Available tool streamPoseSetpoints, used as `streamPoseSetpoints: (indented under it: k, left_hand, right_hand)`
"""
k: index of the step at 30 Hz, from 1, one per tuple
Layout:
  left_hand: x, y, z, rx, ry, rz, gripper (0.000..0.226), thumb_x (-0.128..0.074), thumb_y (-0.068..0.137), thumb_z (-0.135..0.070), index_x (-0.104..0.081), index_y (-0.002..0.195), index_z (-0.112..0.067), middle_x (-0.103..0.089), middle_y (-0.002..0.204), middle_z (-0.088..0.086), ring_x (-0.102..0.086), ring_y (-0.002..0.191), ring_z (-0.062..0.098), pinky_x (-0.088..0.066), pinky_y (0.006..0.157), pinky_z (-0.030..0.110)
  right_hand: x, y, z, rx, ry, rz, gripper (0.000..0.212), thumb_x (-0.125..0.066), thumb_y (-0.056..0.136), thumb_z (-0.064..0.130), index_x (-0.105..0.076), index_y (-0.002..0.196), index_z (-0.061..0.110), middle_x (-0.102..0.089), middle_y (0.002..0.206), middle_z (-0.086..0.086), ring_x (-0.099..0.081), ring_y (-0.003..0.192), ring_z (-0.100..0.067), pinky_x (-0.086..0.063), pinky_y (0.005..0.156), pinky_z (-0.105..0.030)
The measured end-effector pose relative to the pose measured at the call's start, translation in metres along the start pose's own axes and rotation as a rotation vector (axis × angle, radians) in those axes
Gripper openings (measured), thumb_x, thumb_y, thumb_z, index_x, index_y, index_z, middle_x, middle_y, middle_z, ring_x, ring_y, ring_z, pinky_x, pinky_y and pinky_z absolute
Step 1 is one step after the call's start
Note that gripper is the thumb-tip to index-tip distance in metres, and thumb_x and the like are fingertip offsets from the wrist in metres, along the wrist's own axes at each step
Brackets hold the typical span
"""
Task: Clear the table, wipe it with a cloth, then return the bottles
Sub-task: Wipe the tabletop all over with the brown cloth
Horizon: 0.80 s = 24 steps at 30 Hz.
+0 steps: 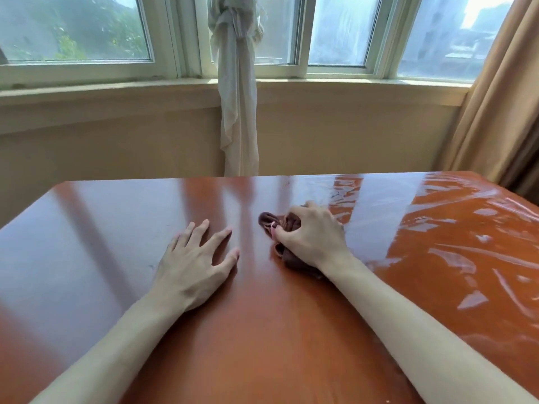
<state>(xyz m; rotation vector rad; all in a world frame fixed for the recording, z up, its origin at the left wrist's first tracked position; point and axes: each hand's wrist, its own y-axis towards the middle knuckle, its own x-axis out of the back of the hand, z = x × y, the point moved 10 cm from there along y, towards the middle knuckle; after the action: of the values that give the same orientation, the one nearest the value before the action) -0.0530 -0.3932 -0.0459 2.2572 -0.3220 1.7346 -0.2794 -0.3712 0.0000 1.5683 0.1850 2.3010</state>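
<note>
- Glossy reddish-brown table (96,228) below a window (75,27); knotted pale curtain (237,91) behind
- Right hand (312,237), fingers curled, grips bunched brown cloth (267,221) mid-table; cloth's long axis runs far-left to near-right
- Left hand (195,263) flat, fingers spread, holding nothing, just beside cloth

Both hands lie on the table (87,228), near its middle. The left hand (195,263) rests flat, fingers spread; just to its right, apart from it, the right hand (312,234) grips a bunched cloth (268,221) that sits on the tabletop. Behind the table runs a window (75,27) wall, with a knotted curtain (237,91) hanging at centre and a drape (501,106) at far right.
</note>
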Motion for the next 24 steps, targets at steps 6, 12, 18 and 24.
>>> streamPoseSetpoints:
  k: [6, 12, 18, 24]
  left_hand:
    - [0.001, 0.003, 0.005, 0.013, -0.007, -0.054, 0.076, -0.007, 0.079, -0.081, -0.018, 0.15, -0.058, -0.014, 0.165, -0.013, -0.004, 0.152, 0.009, -0.006, 0.125, 0.034]
    - [0.005, -0.003, 0.002, 0.036, -0.026, -0.03, 0.074, -0.01, 0.079, -0.08, -0.017, 0.15, -0.06, -0.011, 0.165, -0.016, -0.001, 0.152, 0.007, -0.004, 0.125, 0.033]
    - [0.0, 0.001, 0.002, 0.019, -0.005, -0.004, 0.066, -0.022, 0.09, -0.076, -0.024, 0.152, -0.052, -0.016, 0.166, -0.006, -0.006, 0.154, 0.017, -0.007, 0.125, 0.04]
    - [0.002, -0.003, 0.0, 0.01, -0.003, 0.033, 0.074, -0.019, 0.086, -0.077, -0.027, 0.154, -0.049, -0.017, 0.167, 0.0, -0.012, 0.154, 0.023, -0.01, 0.125, 0.043]
  right_hand:
    - [-0.037, 0.149, -0.032, -0.103, -0.001, -0.058, 0.042, -0.063, 0.078, 0.064, -0.073, 0.098, 0.028, -0.063, 0.109, -0.004, -0.057, 0.111, -0.033, -0.045, 0.085, -0.038]
    - [-0.05, 0.201, -0.038, -0.123, -0.033, -0.002, 0.034, -0.065, 0.08, 0.06, -0.073, 0.093, 0.029, -0.071, 0.108, -0.002, -0.064, 0.109, -0.03, -0.04, 0.077, -0.033]
    - [-0.021, 0.093, -0.017, -0.032, 0.023, 0.031, 0.043, -0.061, 0.074, 0.067, -0.068, 0.087, 0.026, -0.062, 0.097, -0.001, -0.061, 0.099, -0.028, -0.048, 0.078, -0.037]
    - [0.026, -0.082, 0.013, 0.048, -0.003, -0.031, 0.048, -0.057, 0.077, 0.073, -0.067, 0.089, 0.028, -0.053, 0.087, 0.01, -0.055, 0.091, -0.018, -0.046, 0.073, -0.035]
